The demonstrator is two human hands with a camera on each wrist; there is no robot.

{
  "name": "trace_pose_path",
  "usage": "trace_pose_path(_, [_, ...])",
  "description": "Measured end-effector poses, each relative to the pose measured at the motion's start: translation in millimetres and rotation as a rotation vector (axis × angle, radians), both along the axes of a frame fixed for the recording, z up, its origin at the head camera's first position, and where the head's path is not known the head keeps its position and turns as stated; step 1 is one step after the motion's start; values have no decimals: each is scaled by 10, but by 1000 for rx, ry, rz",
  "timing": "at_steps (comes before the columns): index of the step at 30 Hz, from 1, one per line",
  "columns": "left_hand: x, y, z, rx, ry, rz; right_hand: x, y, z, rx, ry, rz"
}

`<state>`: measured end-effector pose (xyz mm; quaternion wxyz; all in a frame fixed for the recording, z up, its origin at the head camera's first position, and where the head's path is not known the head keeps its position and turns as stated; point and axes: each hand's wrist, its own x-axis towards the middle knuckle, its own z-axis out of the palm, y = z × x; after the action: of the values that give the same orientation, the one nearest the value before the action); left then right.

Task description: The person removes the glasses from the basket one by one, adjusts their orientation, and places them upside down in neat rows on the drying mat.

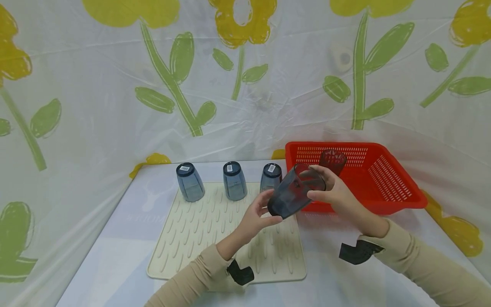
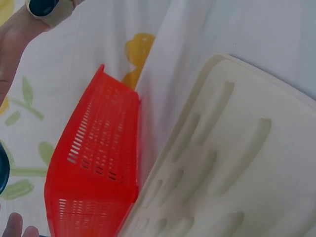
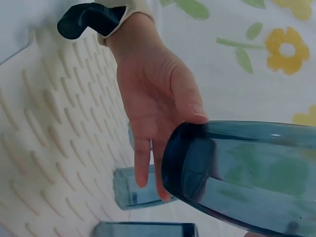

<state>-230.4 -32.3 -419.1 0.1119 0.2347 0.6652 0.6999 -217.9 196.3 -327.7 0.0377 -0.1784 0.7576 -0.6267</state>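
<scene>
A blue-grey drinking glass (image 1: 293, 192) is held tilted in the air over the mat's right edge, base down to the left. My left hand (image 1: 255, 217) grips its base between thumb and fingers; the right wrist view shows the thumb on the base's edge and that hand (image 3: 153, 94) palm up. At the rim, my right hand (image 1: 335, 192) holds the glass with thumb and fingers around it. Three like glasses stand upside down along the ribbed cream mat's (image 1: 215, 238) far edge: a left one (image 1: 190, 183), a middle one (image 1: 235, 181) and a right one (image 1: 270, 181), partly hidden.
A red perforated basket (image 1: 399, 187) stands right of the mat, with another glass (image 1: 333, 160) inside near its back left. Behind the white table (image 1: 130, 238) hangs a flower-printed sheet (image 1: 268, 119). Black wrist mounts sit at both sleeves.
</scene>
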Motion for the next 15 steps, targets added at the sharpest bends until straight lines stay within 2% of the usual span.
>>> trace_pose_path(9, [14,22,-1,14,-56,-23,18,-31,-80,-121,-43,-7])
trace_pose_path(15, [0,7,12,36,-3,-20,17,-29,-116,-134,-39,4])
